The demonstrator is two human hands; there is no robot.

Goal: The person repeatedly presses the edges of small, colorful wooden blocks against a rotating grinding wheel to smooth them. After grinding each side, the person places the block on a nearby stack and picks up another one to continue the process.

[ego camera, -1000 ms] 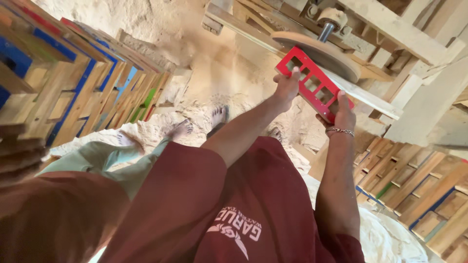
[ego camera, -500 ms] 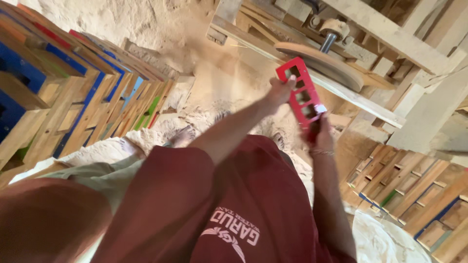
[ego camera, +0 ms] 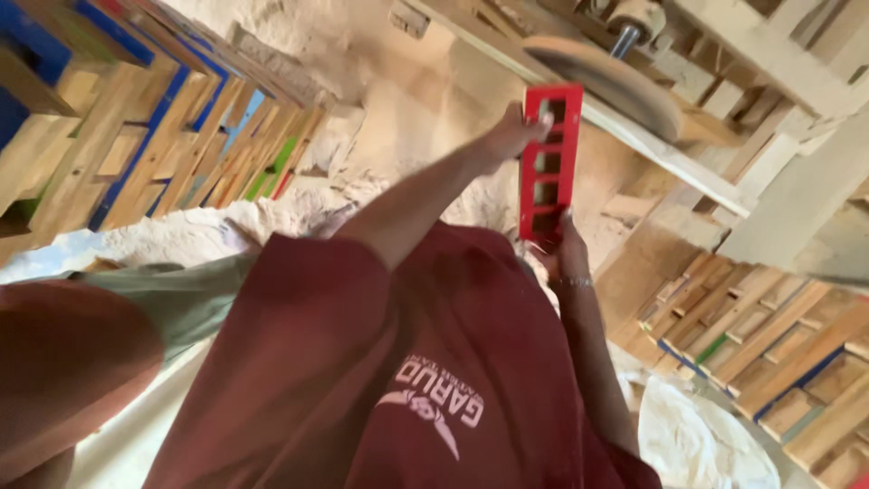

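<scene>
Right hand (ego camera: 563,243), partly hidden at 6 o'clock behind the red slotted wooden frame (ego camera: 549,161), grips its lower end; left hand (ego camera: 509,136) clasps its upper edge beside a round sanding disc (ego camera: 605,80).

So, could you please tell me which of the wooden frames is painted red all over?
The red frame held in both hands; the stacked ones show mostly bare wood.
</scene>
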